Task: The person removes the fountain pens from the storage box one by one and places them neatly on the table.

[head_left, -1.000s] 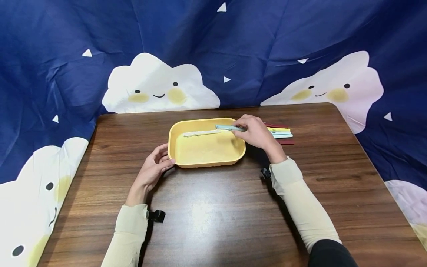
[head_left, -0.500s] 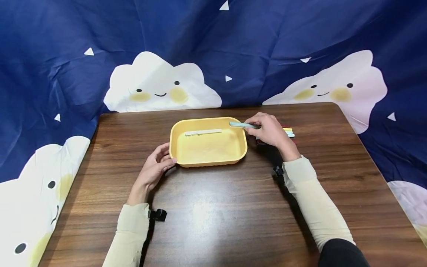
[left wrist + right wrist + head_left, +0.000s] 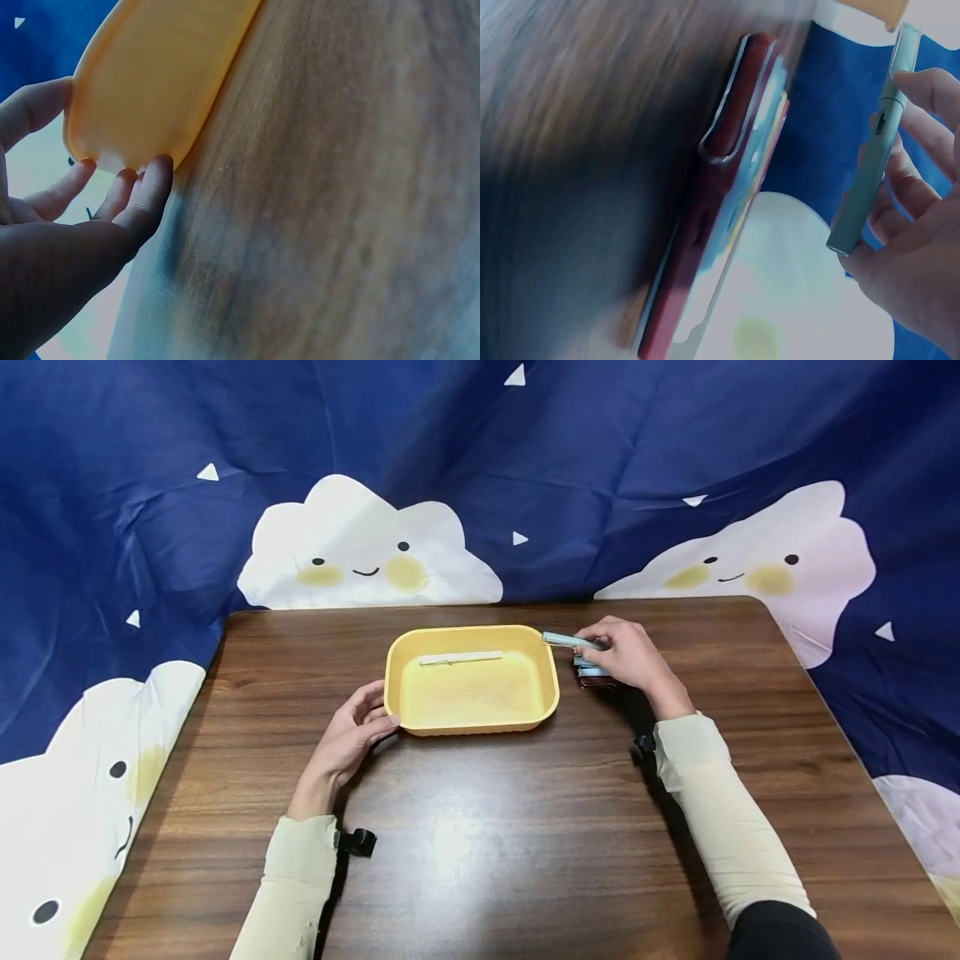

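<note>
My left hand point(image 3: 345, 743) holds the left end of a yellow tray point(image 3: 472, 728), thumb at the near corner and fingers around the end wall. In the left wrist view the fingertips touch the tray end point(image 3: 150, 97). A white pen point(image 3: 461, 657) lies inside, toward the back. My right hand point(image 3: 632, 653) pinches a pale teal pen point(image 3: 877, 142), its clip end pointing left near the tray's back right corner. Below and beside that hand lie several pens on the table, a dark red pen point(image 3: 705, 172) nearest, with light blue pens point(image 3: 591, 671) behind; the hand hides part of them.
Under everything is a brown wood-grain table point(image 3: 465, 843). Its far edge meets a blue cloth point(image 3: 555, 460) printed with white clouds. Each forearm wears a cream sleeve point(image 3: 292, 877) with a small black mount point(image 3: 358, 842) at the wrist.
My right hand has moved right with the teal pen, from over the tray to above the pens on the table. The left hand keeps its place on the tray.
</note>
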Motion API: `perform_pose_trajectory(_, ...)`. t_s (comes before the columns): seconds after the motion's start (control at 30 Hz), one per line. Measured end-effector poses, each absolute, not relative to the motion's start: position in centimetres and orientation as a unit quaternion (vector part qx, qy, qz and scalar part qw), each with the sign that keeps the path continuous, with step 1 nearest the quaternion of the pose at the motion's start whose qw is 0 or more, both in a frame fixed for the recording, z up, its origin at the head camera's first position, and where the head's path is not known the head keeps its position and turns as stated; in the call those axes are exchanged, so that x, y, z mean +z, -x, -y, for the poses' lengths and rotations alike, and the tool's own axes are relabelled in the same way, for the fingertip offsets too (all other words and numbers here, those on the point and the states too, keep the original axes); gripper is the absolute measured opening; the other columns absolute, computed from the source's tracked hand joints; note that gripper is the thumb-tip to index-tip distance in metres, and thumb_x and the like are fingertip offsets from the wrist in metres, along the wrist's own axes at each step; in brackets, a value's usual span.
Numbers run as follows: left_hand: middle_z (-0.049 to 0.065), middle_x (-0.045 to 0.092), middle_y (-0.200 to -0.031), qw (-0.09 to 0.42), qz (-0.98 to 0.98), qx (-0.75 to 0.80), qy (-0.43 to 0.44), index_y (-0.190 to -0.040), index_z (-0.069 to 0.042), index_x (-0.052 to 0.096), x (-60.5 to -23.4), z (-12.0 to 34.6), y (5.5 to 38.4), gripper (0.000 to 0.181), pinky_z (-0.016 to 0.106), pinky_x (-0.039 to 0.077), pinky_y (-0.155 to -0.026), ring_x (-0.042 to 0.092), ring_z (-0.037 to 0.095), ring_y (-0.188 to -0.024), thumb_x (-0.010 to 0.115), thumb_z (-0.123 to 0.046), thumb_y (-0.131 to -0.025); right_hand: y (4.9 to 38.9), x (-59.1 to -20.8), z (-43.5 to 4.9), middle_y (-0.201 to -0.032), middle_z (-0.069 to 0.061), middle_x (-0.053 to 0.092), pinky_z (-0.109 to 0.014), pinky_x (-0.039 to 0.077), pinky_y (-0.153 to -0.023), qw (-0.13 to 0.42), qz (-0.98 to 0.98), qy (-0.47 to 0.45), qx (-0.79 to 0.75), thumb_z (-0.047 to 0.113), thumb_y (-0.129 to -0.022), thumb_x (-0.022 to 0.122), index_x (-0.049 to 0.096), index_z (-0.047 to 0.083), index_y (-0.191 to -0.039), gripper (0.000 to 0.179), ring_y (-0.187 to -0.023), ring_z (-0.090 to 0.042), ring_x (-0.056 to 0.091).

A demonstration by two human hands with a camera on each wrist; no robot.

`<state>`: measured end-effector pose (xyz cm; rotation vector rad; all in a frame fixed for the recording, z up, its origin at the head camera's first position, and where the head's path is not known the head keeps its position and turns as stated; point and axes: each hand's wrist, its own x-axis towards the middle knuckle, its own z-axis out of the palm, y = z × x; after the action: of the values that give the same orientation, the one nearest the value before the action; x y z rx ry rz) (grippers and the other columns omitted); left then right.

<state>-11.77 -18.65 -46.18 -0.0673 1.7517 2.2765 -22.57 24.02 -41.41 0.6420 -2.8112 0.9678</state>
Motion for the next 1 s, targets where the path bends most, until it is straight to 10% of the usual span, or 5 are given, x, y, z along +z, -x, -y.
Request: perform_pose_trajectory(1.0, 0.026, 0.04, -0.142, 0.134, -0.602, 0.787, 0.029, -0.152, 0.003, 0.033, -46.0, 18.5, 11.7, 0.068, 0.027, 0.055, -0.09, 0.055, 0.026, -0.116, 0.062, 0.012, -0.091, 26.2, -44.0, -28.8, -0.119, -0.027, 0.063, -0.058, 0.048, -0.092, -0.009, 0.951, -0.178, 0.254, 0.012, -0.098, 0.065, 0.069, -0.006, -0.12, 0.028, -0.106, -0.045, 0.061)
